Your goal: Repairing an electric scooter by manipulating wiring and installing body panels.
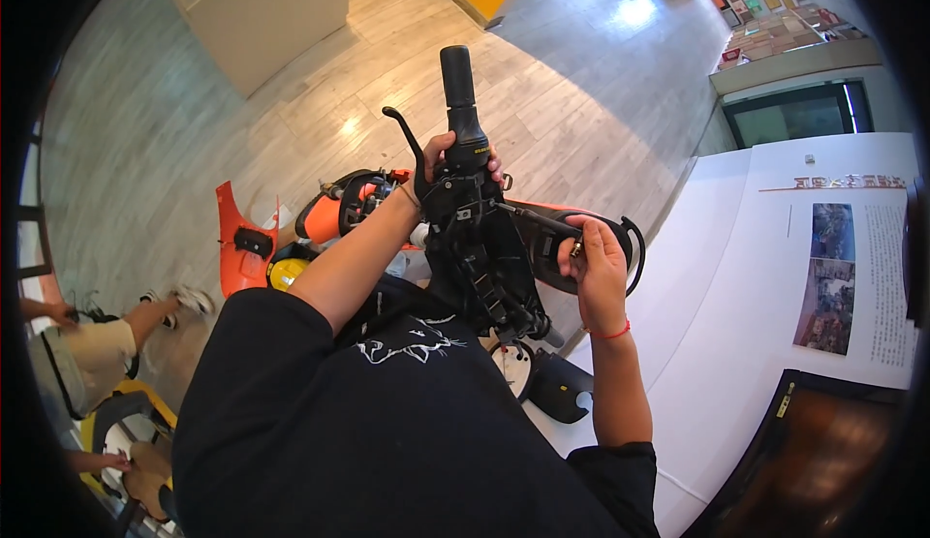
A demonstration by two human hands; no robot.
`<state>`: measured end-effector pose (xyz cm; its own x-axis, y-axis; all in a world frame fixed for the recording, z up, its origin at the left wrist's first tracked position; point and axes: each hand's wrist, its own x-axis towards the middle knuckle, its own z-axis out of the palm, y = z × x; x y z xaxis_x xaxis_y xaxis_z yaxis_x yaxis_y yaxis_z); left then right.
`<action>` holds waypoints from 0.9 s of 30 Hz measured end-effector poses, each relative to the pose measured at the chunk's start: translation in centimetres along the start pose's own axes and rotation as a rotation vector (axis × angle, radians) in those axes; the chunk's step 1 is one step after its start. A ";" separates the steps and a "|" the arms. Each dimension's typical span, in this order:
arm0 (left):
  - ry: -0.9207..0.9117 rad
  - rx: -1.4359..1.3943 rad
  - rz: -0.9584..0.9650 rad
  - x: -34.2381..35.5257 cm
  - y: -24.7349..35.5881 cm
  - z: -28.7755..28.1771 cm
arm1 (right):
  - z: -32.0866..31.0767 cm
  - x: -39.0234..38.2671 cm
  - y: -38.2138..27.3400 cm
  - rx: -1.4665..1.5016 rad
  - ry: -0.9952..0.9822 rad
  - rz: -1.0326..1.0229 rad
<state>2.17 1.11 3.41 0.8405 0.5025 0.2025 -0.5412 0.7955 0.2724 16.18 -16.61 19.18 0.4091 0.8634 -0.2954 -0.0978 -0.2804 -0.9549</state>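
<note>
My left hand (436, 155) is wrapped around the handlebar (469, 151) of a partly dismantled scooter, just below its black rubber grip (457, 77). A black brake lever (404, 133) sticks out beside that hand. In my right hand (599, 267), closed fingers hold a screwdriver-like tool (531, 216) with a thin shaft. Its tip points at the handlebar's clamp area; whether it sits in a screw I cannot tell. Below the bar, the black steering column (484, 281) shows cables and exposed parts. Part of the left palm is hidden behind the handlebar.
An orange body panel (247, 238) and a yellow round part (288, 274) lie left of the scooter. Another person (92, 359) sits at far left by a yellow-framed object (145, 398). A white wall panel (736, 247) and a dark screen (814, 461) stand right. Behind is a beige box (281, 25).
</note>
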 end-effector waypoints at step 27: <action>-0.048 -0.030 -0.009 0.0 0.1 0.2 | 1.2 -0.4 0.2 0.378 -0.023 0.047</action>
<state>2.07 1.14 3.58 0.8430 0.4787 0.2452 -0.5317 0.8103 0.2462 14.90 -16.49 19.05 0.3760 0.8636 -0.3357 -0.4458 -0.1490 -0.8826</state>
